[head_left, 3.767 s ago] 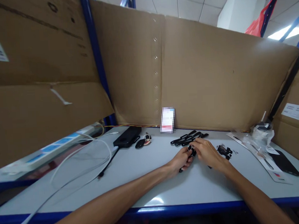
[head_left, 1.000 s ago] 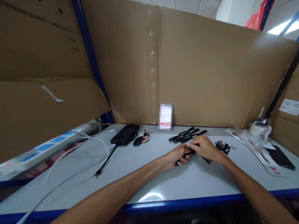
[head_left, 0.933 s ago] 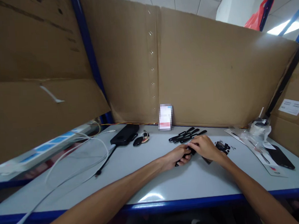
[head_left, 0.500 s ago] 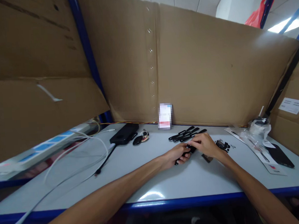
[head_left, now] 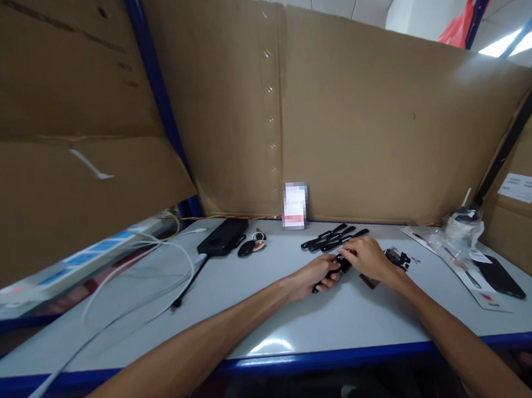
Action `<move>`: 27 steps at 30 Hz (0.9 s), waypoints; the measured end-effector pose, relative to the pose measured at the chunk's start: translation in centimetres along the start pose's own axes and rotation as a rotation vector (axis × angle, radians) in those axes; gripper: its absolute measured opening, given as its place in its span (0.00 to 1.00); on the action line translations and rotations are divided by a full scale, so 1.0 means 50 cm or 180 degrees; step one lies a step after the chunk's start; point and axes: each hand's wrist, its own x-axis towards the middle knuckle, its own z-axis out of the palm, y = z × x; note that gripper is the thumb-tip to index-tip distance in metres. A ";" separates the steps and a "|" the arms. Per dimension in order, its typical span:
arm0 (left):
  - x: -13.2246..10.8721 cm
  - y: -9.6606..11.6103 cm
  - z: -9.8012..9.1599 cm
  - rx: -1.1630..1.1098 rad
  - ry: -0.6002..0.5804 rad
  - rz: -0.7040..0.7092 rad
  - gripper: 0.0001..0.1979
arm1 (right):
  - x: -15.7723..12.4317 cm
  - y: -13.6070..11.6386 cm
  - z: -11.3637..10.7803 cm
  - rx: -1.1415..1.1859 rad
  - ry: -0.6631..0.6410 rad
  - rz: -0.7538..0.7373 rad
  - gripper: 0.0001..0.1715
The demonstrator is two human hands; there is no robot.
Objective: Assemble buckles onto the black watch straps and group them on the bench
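Note:
Both hands meet near the middle of the grey table [head_left: 300, 323]. My left hand [head_left: 313, 276] is curled round a small black part [head_left: 337, 266] whose lower end pokes out below the fingers. My right hand [head_left: 369, 257] pinches the same black part at its upper end. Just behind the hands lie several black strips [head_left: 334, 238] side by side. A small black clip-like piece [head_left: 399, 257] rests to the right of my right hand.
A black box [head_left: 222, 236] and a key fob [head_left: 251, 247] lie at the back left, with white and black cables [head_left: 154, 284] beside them. Clear bags [head_left: 460, 235], a printed card and a phone [head_left: 500, 278] sit at the right. Cardboard walls [head_left: 355, 121] enclose the table.
Both hands have stayed on the small black part, with only slight shifts of the fingers. The view has drifted a little.

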 end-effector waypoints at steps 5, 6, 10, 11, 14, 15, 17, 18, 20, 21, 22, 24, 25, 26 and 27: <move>0.000 0.000 0.000 0.0041 -0.0034 -0.0006 0.08 | -0.002 -0.004 0.000 0.0116 -0.0160 -0.0058 0.23; 0.000 0.001 0.000 0.0039 -0.0042 -0.0007 0.08 | -0.002 -0.006 0.000 0.0123 -0.0128 -0.0045 0.23; 0.000 0.001 0.000 -0.0010 -0.0031 -0.0023 0.09 | -0.002 -0.013 -0.002 -0.0080 0.0061 0.0036 0.21; 0.000 0.000 -0.001 -0.0007 -0.0036 -0.0022 0.09 | -0.002 -0.014 -0.003 -0.0056 -0.0006 0.0021 0.22; 0.001 -0.001 -0.002 0.0008 -0.0054 0.0000 0.10 | -0.002 -0.016 -0.003 0.0004 -0.0114 0.0041 0.22; 0.002 -0.002 -0.002 0.0003 -0.0044 0.0001 0.10 | -0.003 -0.016 -0.004 -0.0059 -0.0047 0.0085 0.21; 0.003 -0.002 -0.003 -0.0014 -0.0025 -0.0011 0.10 | -0.004 -0.017 -0.004 -0.0199 0.0100 0.0153 0.20; 0.003 -0.002 -0.004 -0.0011 -0.0024 -0.0014 0.10 | -0.004 -0.018 -0.004 -0.0196 0.0092 0.0151 0.21; 0.001 -0.001 -0.004 0.0009 -0.0035 0.0003 0.09 | -0.003 -0.019 -0.004 -0.0014 -0.0028 0.0118 0.22; 0.001 -0.001 -0.003 0.0011 -0.0042 0.0013 0.09 | -0.002 -0.020 -0.005 0.0089 -0.0052 0.0115 0.22; -0.001 -0.001 -0.002 0.0001 -0.0039 0.0025 0.09 | -0.001 -0.019 -0.006 0.0151 -0.0023 0.0134 0.22; -0.002 -0.002 0.002 -0.0051 0.0004 0.0057 0.09 | 0.002 -0.014 -0.009 0.0120 0.0178 0.0238 0.21; -0.002 -0.003 0.005 -0.0087 0.0059 0.0100 0.10 | 0.003 -0.009 -0.012 0.0060 0.0310 0.0314 0.21; -0.002 -0.006 0.008 -0.0125 0.0140 0.0175 0.10 | 0.003 -0.003 -0.016 0.0008 0.0440 0.0397 0.22; -0.001 -0.009 0.010 -0.0171 0.0244 0.0280 0.10 | 0.003 0.006 -0.020 -0.0018 0.0571 0.0486 0.22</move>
